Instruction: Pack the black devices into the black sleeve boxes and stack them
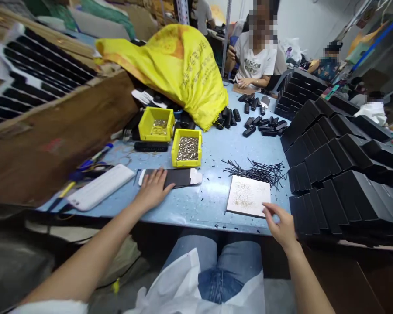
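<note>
Your left hand (153,188) lay flat and open on the dark flat case (180,177) near the table's (190,205) front edge. Your right hand (281,224), fingers loosely curled and gripping nothing, touched the near corner of the white tile (248,195), beside the stacked black boxes (340,174).

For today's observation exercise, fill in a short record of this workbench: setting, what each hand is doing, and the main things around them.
Setting: blue table in a busy workshop
Left hand: flat on a black sleeve
Right hand: at the corner of a white tile, fingers loosely curled
Bins: two yellow bins of small metal parts
Beside tile: black pins, stacked black boxes
Behind: yellow sack
</note>
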Available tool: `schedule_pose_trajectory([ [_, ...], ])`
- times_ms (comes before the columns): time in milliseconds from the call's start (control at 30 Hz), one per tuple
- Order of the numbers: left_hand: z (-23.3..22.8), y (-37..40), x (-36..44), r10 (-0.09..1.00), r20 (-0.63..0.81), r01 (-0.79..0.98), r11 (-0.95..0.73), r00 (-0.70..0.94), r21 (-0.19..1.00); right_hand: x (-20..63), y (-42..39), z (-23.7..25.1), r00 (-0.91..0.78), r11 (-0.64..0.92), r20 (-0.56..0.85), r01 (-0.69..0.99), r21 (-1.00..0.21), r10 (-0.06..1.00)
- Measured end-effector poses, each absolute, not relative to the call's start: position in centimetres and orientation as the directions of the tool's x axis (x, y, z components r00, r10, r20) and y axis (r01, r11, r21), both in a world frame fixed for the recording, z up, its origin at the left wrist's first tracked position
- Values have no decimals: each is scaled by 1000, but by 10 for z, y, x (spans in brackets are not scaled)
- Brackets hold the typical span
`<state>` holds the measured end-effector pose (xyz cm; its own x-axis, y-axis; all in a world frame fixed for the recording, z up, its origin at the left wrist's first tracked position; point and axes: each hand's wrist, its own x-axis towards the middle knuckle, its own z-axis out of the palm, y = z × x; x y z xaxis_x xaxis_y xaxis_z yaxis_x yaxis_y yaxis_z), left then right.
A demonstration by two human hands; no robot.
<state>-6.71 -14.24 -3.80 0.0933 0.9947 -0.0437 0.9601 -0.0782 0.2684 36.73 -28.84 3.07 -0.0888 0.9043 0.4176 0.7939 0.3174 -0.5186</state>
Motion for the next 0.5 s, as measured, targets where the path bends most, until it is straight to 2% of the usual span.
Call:
schedule_pose_trajectory([
  [100,-34,-136,-74,985,-125,978,-97,122,184,311,-242,30,-345,467,320,721,-512,883],
  [167,-20,-131,-67,957,-224,973,-145,183,178,278,-225,25,-508,538,205,691,-483,836],
  [233,-5,-128,-63,927,-274,959,-209,256,190,260,-219,15,-596,568,100,682,-461,797],
  [300,9,-132,-63,918,-212,932,-293,336,211,256,-221,4,-599,538,34,691,-483,800],
  [367,20,-142,-66,909,-141,898,-347,393,270,260,-227,-6,-542,450,-1,699,-555,840],
  [433,30,-157,-66,880,-190,849,-331,435,411,263,-232,-9,-473,349,-12,665,-660,881],
  [500,39,-174,-58,867,-239,771,-225,437,596,256,-233,-2,-374,280,60,570,-773,926],
])
